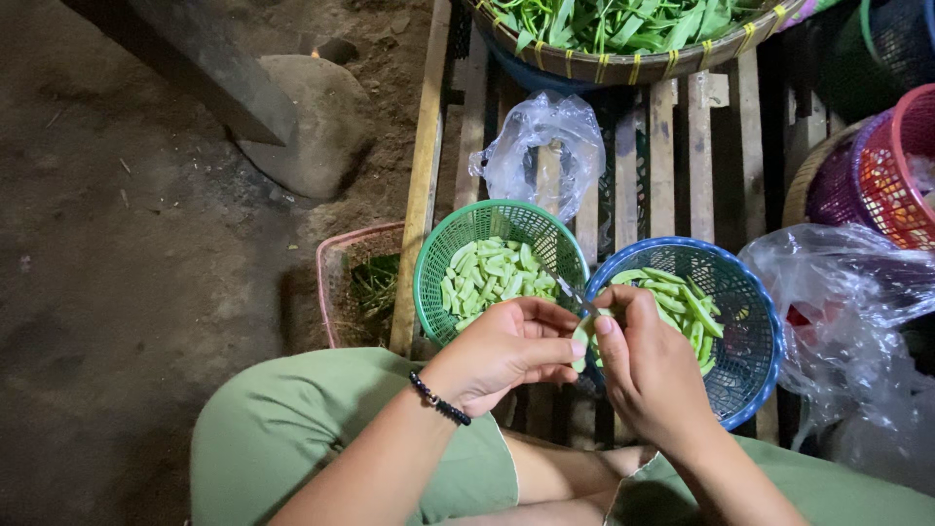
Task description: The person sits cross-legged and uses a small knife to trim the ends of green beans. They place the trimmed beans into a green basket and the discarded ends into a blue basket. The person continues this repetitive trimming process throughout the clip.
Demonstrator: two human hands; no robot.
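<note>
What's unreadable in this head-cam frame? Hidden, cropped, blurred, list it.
Head view only:
- Small blade: mostly hidden between the left hand and right hand; its handle is unseen.
- Bean piece: the fingers cover most of it.
- Woven basket of greens: cut off by the top edge.
- Red basket: cropped at the right edge, its contents blurred.
- Pink basket: partly behind the green basket; its contents are dark.

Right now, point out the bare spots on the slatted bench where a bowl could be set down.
Bare slats lie between the woven tray of greens and the blue basket, bordered left by the clear plastic bag. The near edge is crowded: the green basket and blue basket touch, with the left hand and right hand holding a bean pod over them.
</note>
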